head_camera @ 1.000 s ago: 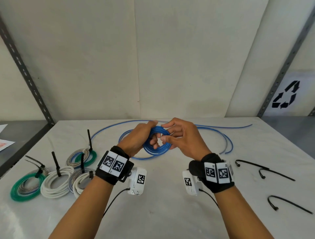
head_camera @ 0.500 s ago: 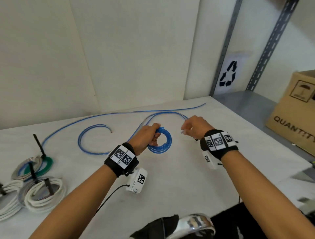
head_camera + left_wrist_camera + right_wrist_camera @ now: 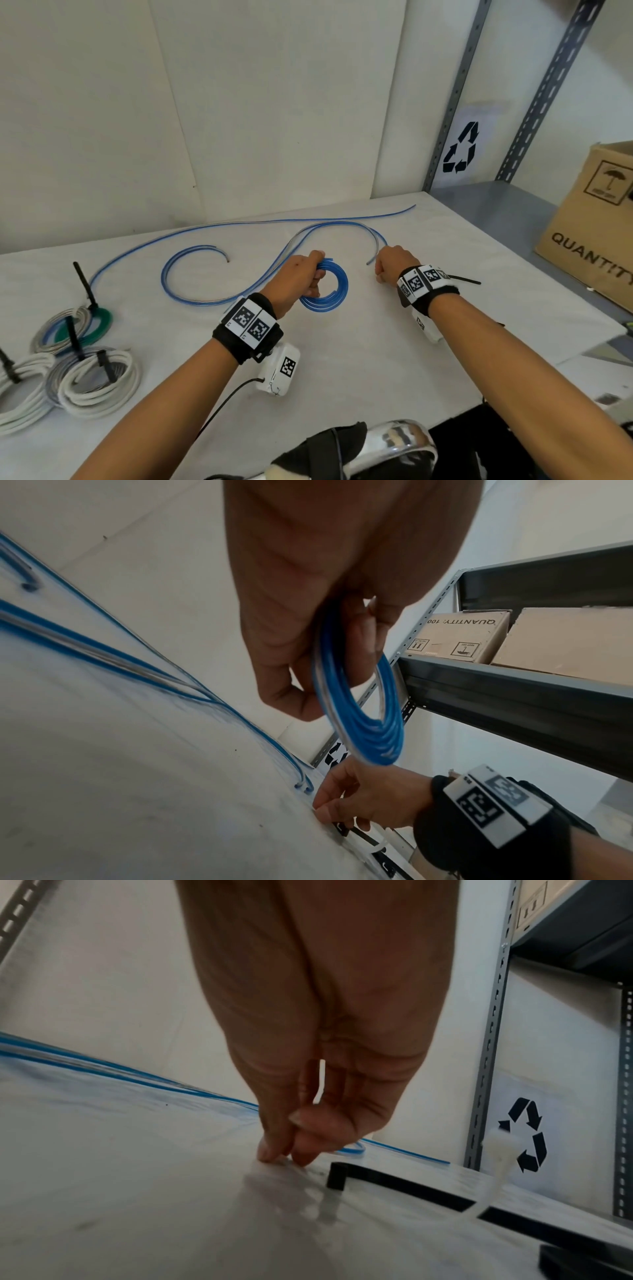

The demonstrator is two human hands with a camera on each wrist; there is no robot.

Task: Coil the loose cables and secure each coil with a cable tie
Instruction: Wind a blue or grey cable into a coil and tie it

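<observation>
My left hand (image 3: pixel 301 274) grips a small blue cable coil (image 3: pixel 334 294) upright on the white table (image 3: pixel 376 359); the left wrist view shows my fingers wrapped around the coil (image 3: pixel 369 731). Its loose tail (image 3: pixel 274 260) runs back over the table. To the right of the coil, my right hand (image 3: pixel 392 262) points down with thumb and fingertips (image 3: pixel 294 1156) pinched together on the table. They touch down just left of the head of a black cable tie (image 3: pixel 394 1185), and I see nothing between them. A white tie (image 3: pixel 498 1153) lies across the black one.
Tied coils of white, grey and green cable (image 3: pixel 96 380) sit at the left. A long loose blue cable (image 3: pixel 239 226) and a blue arc (image 3: pixel 178 267) lie toward the wall. A cardboard box (image 3: pixel 596 222) and a metal shelf post (image 3: pixel 455 96) stand at the right.
My right hand let go of the blue coil and moved right, down to the table beside the ties. The left hand kept the coil. The head view swung right.
</observation>
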